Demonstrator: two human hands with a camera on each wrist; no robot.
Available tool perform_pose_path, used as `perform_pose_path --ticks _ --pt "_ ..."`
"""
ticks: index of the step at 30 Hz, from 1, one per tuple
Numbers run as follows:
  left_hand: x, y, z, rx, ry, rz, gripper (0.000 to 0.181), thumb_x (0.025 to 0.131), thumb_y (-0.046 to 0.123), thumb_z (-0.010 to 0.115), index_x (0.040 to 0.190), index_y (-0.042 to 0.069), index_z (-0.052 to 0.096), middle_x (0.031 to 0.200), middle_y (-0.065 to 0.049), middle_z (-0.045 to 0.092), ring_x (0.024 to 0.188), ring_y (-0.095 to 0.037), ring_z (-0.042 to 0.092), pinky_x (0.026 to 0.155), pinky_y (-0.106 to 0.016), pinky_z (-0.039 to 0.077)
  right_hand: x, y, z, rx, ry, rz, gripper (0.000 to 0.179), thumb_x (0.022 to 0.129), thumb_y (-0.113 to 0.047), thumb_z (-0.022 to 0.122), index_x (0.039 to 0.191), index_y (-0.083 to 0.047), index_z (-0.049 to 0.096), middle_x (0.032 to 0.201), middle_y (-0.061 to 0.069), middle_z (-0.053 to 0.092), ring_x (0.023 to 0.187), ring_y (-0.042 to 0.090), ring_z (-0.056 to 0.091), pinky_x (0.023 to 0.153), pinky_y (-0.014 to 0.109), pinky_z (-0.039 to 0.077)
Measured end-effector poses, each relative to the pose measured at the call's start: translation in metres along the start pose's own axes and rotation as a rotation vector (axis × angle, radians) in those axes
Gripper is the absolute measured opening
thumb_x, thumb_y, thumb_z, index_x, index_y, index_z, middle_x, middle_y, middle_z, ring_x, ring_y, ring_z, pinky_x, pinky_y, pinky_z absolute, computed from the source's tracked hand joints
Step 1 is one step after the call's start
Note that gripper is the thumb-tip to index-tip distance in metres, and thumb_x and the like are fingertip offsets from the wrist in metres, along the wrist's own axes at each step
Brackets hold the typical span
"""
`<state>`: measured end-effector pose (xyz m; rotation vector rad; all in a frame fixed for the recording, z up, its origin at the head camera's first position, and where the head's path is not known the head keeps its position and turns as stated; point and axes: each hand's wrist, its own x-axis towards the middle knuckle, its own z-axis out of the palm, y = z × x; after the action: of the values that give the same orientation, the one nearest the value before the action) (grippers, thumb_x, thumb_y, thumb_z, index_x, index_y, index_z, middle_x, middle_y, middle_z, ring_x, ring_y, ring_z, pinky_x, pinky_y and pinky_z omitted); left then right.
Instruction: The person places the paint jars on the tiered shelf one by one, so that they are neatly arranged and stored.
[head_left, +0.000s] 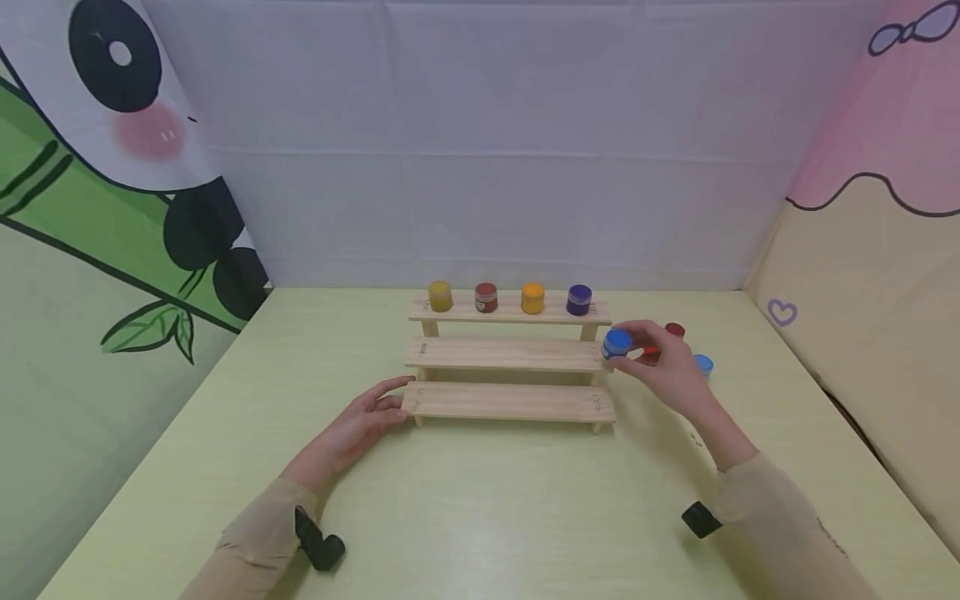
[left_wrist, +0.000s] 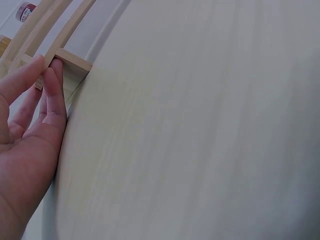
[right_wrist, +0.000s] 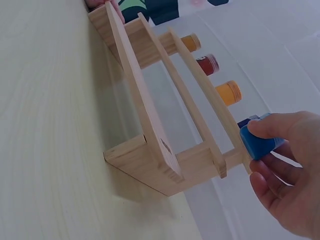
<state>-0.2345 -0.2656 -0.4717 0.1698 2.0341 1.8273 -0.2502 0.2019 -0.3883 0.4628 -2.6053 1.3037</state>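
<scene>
My right hand pinches a small blue paint jar between thumb and fingers, at the right end of the middle board of a three-step wooden rack. In the right wrist view the blue jar's lid faces the camera. My left hand grips the left end of the rack's lowest board, thumb on one side and fingers on the other, as the left wrist view shows. Along the top board stand a yellow jar, a reddish-brown jar, an orange jar and a purple jar.
On the table, behind and right of my right hand, stand a dark red jar and a light blue jar, partly hidden. Something red shows between the right hand's fingers. A pale cloth wall rises behind the rack.
</scene>
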Motion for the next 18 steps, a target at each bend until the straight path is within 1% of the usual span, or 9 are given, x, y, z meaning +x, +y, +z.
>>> perform_pose_path --ticks 3,4,5,8,12,18 --pt "-0.001 0.000 0.000 0.000 0.000 0.000 0.067 0.098 0.020 0.061 0.155 0.019 0.028 0.137 -0.005 0.056 0.119 -0.010 0.057 0.099 -0.020 0.042 0.002 -0.002 0.006 0.003 0.004 -0.001 0.046 0.089 -0.022 0.074 0.131 -0.012 0.059 0.113 0.012 0.069 0.100 0.021 0.064 0.077 0.011 0.048" --pt "-0.001 0.000 0.000 -0.001 0.000 0.000 0.066 0.098 0.020 0.061 0.155 0.019 0.028 0.137 -0.006 0.056 0.119 -0.010 0.057 0.099 -0.020 0.042 0.003 -0.003 0.008 0.003 0.006 -0.001 0.047 0.089 -0.024 0.074 0.131 -0.012 0.059 0.113 0.012 0.068 0.102 0.026 0.063 0.077 0.011 0.048" --pt "-0.001 0.000 0.000 0.000 0.001 0.001 0.067 0.098 0.020 0.061 0.155 0.019 0.028 0.137 -0.006 0.056 0.119 -0.010 0.057 0.099 -0.020 0.042 0.004 -0.004 0.010 0.001 0.008 -0.001 0.048 0.089 -0.026 0.075 0.132 -0.013 0.059 0.114 0.011 0.068 0.103 0.027 0.063 0.078 0.012 0.048" --pt "-0.001 0.001 0.001 0.001 0.001 0.000 0.066 0.097 0.020 0.061 0.155 0.019 0.028 0.139 -0.008 0.055 0.119 -0.012 0.057 0.100 -0.021 0.042 0.006 -0.008 0.017 0.000 0.005 -0.003 0.049 0.088 -0.029 0.075 0.132 -0.016 0.058 0.114 0.010 0.067 0.105 0.027 0.062 0.081 0.016 0.049" --pt "-0.001 0.002 0.001 0.006 0.003 -0.004 0.066 0.097 0.021 0.061 0.155 0.020 0.029 0.140 -0.009 0.054 0.120 -0.012 0.056 0.100 -0.021 0.041 0.010 -0.014 0.027 0.021 -0.008 -0.008 0.050 0.087 -0.029 0.077 0.132 -0.018 0.058 0.115 0.007 0.067 0.105 0.023 0.062 0.084 0.021 0.051" --pt "-0.002 0.003 0.002 0.002 0.009 -0.007 0.066 0.097 0.021 0.061 0.155 0.020 0.029 0.140 -0.009 0.055 0.120 -0.012 0.056 0.100 -0.021 0.041 0.015 -0.024 0.043 0.040 -0.022 0.010 0.049 0.086 -0.027 0.078 0.130 -0.021 0.059 0.114 0.005 0.067 0.105 0.021 0.062 0.086 0.024 0.052"
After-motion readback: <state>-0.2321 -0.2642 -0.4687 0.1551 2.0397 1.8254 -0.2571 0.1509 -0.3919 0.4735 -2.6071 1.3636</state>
